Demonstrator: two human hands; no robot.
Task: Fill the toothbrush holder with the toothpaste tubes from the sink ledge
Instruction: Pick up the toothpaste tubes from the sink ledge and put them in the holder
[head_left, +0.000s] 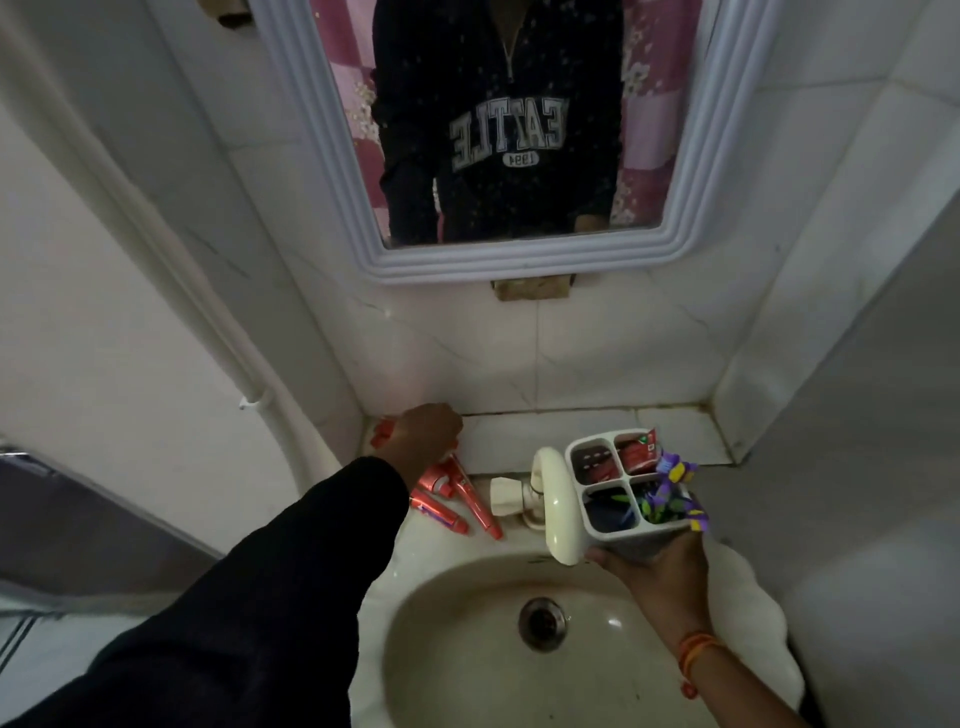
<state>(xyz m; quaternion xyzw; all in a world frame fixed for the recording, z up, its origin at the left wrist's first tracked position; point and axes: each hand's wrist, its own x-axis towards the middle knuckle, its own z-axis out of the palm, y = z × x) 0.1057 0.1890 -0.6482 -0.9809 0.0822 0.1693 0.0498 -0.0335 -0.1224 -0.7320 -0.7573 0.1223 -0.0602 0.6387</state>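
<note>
- My left hand (423, 434) is at the far left corner of the sink ledge (545, 428), knuckles up and fingers curled down. A red tube cap (383, 433) pokes out just to its left, so it appears to be closing on a tube; I cannot see the fingertips well enough to say the grip is firm.
- Just below and to the right of that hand lie more red toothpaste tubes (457, 493), a loose cluster on the sink rim, touching and partly overlapping, caps pointing toward me and to the right.
- I judge these tubes light and soft-walled, glossy enough to slip, and floppy where half-empty. The stiff shoulder near the cap is the sure place to pinch; squeezing mid-body risks a buckle or a slide.
- Right of the tubes, between my two hands, stands the cream tap (556, 512), its spout arching toward the basin (467, 649).
- My right hand (660, 571) cups the white toothbrush holder (631, 545) from beneath, fingers wrapped round its base, holding it over the basin edge and tilted toward me.
- The holder has four compartments: the far right one holds a red tube, the far left one shows something red and dark, the near left dark items, the near right purple and yellow bits I cannot identify.
- There looks to be little free room, so tubes should go in cap-down and upright.
</note>
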